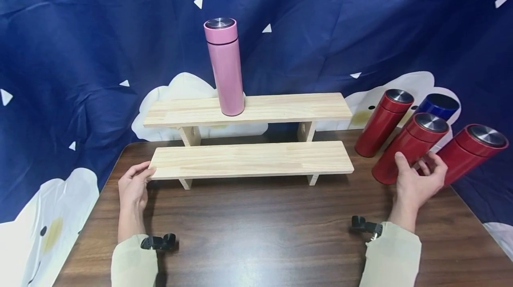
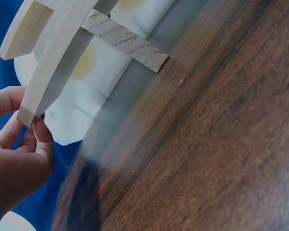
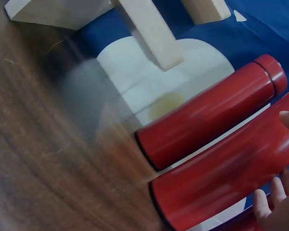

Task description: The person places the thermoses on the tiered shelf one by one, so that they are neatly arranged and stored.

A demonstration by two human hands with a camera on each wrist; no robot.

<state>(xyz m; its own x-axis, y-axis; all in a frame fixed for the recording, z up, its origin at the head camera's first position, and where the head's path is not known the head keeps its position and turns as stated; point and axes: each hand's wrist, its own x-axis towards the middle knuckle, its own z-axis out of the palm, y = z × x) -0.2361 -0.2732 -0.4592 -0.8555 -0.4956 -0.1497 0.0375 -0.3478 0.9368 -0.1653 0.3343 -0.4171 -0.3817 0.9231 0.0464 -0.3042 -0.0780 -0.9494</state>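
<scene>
My left hand (image 1: 133, 189) pinches the left end of a pale wooden two-tier shelf (image 1: 248, 160), with its thumb (image 2: 42, 134) under the lower board and fingers over the edge. On the right, my right hand (image 1: 421, 182) is at a red thermos (image 1: 406, 149) with a steel lid. Its thumb overlaps the thermos body, and the loosely bent fingers are at its right side. A second red thermos (image 3: 212, 113) stands to the left of it, a third (image 1: 465, 157) to the right. A pink thermos (image 1: 226, 68) stands on the upper board.
Behind the red thermoses, a blue thermos (image 1: 438, 105) is mostly hidden. Everything stands on a dark brown wooden table (image 1: 260, 229). A blue curtain (image 1: 120, 24) with white figures hangs along the back and sides.
</scene>
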